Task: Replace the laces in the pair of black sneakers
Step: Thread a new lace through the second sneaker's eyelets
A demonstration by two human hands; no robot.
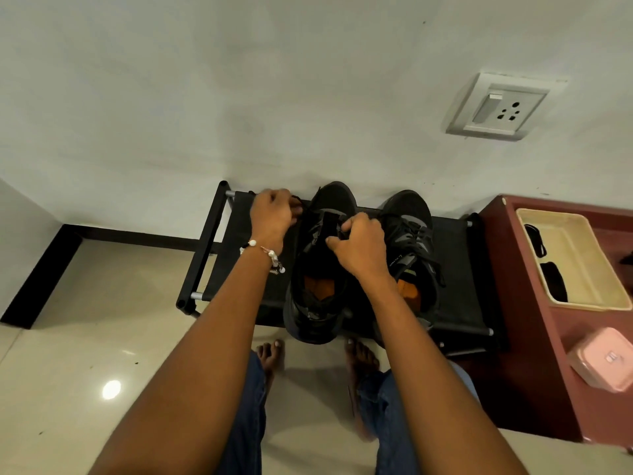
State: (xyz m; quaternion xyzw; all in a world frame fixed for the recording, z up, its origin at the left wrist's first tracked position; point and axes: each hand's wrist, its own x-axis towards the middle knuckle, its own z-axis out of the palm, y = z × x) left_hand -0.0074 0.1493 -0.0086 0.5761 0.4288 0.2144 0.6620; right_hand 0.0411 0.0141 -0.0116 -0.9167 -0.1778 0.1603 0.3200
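While both sneakers sit toe-to-wall on the black rack (455, 255), the work is on the left one. At the far left of the rack top, the left hand (272, 214) is curled with its fingertips closed on a dark lace (298, 201) that runs toward the shoe's near-toe eyelets; the pinch itself is partly hidden by the knuckles, so how much lace is free cannot be told. Next comes the left sneaker (322, 269), its tongue standing up and its orange insole showing, with no crossed lacing visible over the throat. The right hand (359, 245) grips the tongue and upper edge of that shoe, fingers wrapped round it to steady it. Just right of it, the right sneaker (411, 241) appears laced across its front. Judging by this, the step in hand is drawing or threading lace at the lowest eyelets of the left shoe. The next move likely calls for keeping the shoe braced while the lace end is guided cleanly through an eyelet, without twisting.
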